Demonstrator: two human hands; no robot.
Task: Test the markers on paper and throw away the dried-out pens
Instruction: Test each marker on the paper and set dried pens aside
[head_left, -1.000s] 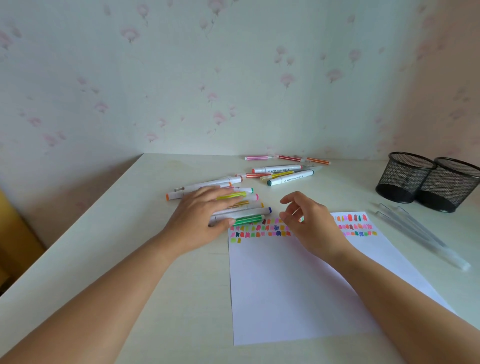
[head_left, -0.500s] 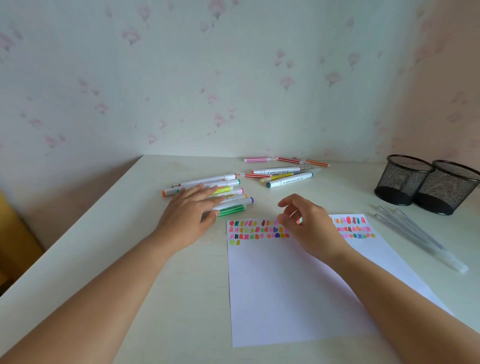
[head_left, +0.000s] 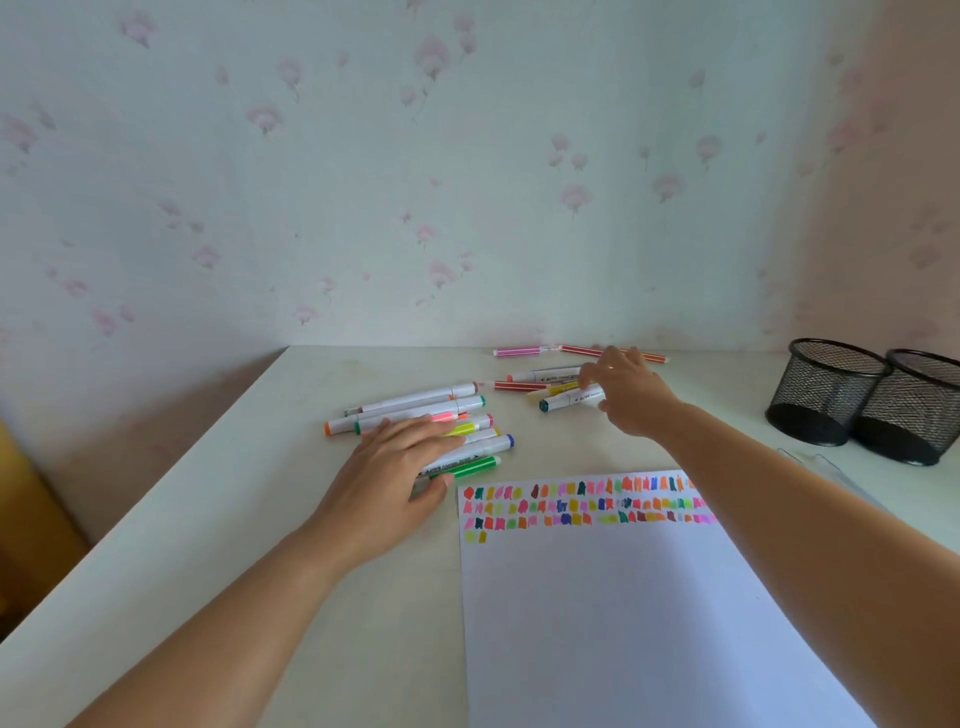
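The left hand (head_left: 400, 467) lies flat, fingers straight and nearly together, on a row of smooth white plastic markers (head_left: 415, 402) on the table (head_left: 249, 519). Just right, the matte paper (head_left: 623, 613) carries small colour patches. Farther back, the right hand (head_left: 631, 397) bends its fingers over a teal-capped marker (head_left: 569, 399); whether they grip it I cannot tell. Two round black mesh cups (head_left: 826, 395) stand at the right.

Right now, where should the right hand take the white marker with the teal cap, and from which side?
Probably mid-barrel, from above: the white marker lies flat, teal cap to the left, and the right hand is over its right end. A yellow marker lies close behind it, so pinch with fingertips.
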